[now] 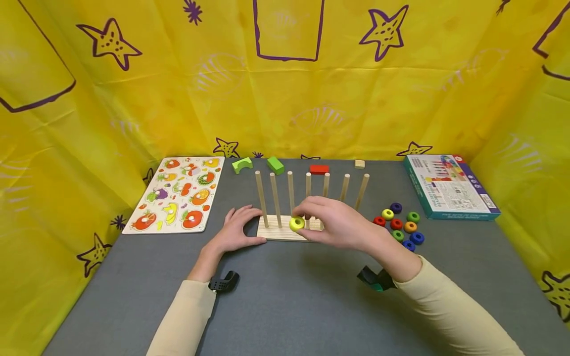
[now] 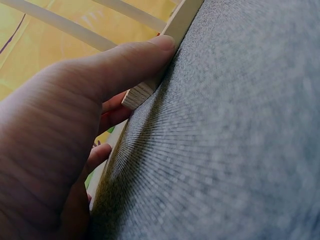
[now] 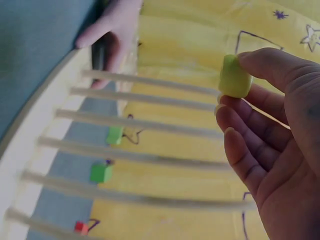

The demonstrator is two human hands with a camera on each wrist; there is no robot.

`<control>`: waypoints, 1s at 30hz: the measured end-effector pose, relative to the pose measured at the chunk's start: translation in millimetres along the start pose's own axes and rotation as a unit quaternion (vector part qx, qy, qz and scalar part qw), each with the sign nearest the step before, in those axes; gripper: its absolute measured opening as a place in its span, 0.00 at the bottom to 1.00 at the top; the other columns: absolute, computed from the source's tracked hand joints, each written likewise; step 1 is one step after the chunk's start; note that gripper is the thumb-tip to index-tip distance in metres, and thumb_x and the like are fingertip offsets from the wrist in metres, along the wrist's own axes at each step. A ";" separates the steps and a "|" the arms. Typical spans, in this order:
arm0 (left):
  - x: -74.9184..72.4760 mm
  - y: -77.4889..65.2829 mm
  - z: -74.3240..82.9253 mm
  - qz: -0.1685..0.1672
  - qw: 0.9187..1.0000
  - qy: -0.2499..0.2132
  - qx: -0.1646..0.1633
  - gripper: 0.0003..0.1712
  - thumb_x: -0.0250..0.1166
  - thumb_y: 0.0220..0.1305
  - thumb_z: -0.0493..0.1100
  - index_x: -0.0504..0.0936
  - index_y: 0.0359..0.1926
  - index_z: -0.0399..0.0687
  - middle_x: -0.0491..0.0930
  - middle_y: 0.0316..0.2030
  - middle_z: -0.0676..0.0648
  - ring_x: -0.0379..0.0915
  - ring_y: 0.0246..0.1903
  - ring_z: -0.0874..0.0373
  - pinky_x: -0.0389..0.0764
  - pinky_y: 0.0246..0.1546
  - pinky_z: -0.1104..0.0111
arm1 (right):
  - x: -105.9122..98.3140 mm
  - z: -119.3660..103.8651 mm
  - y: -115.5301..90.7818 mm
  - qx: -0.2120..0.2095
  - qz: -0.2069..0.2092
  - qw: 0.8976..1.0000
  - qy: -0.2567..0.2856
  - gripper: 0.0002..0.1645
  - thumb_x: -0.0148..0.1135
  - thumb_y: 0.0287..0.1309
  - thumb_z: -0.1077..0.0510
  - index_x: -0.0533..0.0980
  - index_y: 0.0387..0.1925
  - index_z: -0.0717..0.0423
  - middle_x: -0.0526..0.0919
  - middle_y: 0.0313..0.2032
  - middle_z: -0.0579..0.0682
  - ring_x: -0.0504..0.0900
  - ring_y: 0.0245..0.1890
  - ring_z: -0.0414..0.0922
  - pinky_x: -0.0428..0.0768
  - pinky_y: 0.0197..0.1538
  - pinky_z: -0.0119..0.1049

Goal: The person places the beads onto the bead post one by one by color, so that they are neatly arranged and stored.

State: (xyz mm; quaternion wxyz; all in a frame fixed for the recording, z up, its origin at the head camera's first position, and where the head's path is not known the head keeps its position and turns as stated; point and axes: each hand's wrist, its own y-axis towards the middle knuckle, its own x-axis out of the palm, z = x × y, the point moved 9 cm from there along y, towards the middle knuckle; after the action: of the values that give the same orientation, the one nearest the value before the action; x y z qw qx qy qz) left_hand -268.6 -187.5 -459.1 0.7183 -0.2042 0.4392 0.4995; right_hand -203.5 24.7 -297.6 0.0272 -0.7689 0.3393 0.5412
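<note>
The right hand (image 1: 333,222) pinches a glossy yellow ring (image 3: 235,79), apparently painted wood, by its outer rim near the tips of a pale wooden seven-peg rack (image 1: 277,235); it should be light, stiff, slightly slippery. The left hand's (image 1: 236,231) fingers grip the rack's end; grey tabletop (image 1: 285,301) lies open in front.

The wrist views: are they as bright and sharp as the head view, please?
Head view: bright, mostly sharp, soft shadow on the gray table; left wrist view: dimmer, table blurred toward the right edge; right wrist view: dimmer, pegs and wooden base blurred.
</note>
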 end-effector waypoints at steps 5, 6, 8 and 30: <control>-0.2 -0.4 -1.1 -0.001 1.000 -0.002 -0.004 0.41 0.77 0.51 0.58 0.77 0.64 0.48 0.75 0.64 0.44 0.54 0.72 0.43 0.38 0.68 0.37 | -5.4 -13.3 23.7 -0.041 0.032 0.999 0.011 0.15 0.72 0.60 0.58 0.82 0.49 0.53 0.82 0.45 0.43 0.80 0.43 0.41 0.79 0.47 0.34; 0.0 -0.4 -1.3 -0.002 1.000 -0.001 -0.004 0.41 0.77 0.52 0.58 0.77 0.64 0.48 0.75 0.64 0.44 0.54 0.72 0.43 0.38 0.68 0.36 | -7.3 -16.3 27.9 -0.049 0.038 0.998 0.013 0.15 0.72 0.60 0.58 0.82 0.49 0.54 0.82 0.45 0.43 0.80 0.43 0.41 0.79 0.47 0.34; 0.5 -0.3 -1.7 -0.004 1.000 0.000 -0.003 0.41 0.77 0.52 0.58 0.77 0.64 0.49 0.74 0.64 0.44 0.54 0.72 0.42 0.38 0.68 0.36 | -10.7 -22.2 36.5 -0.065 0.048 0.997 0.015 0.16 0.72 0.60 0.59 0.82 0.49 0.55 0.82 0.45 0.44 0.80 0.44 0.41 0.79 0.48 0.34; 0.1 0.1 -3.1 0.001 1.000 -0.008 0.013 0.40 0.78 0.52 0.57 0.76 0.64 0.50 0.74 0.64 0.45 0.53 0.72 0.43 0.37 0.68 0.37 | -36.0 -13.2 108.2 -0.010 0.065 0.998 -0.025 0.18 0.68 0.64 0.57 0.82 0.54 0.56 0.84 0.48 0.49 0.78 0.50 0.46 0.74 0.55 0.38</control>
State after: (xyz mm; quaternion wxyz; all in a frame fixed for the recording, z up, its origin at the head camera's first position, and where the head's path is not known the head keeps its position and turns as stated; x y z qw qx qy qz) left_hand -270.0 -189.6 -460.7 0.7238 -0.1902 0.4403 0.4960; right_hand -259.0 -46.2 -226.3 -0.0072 -0.7315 0.3825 0.5644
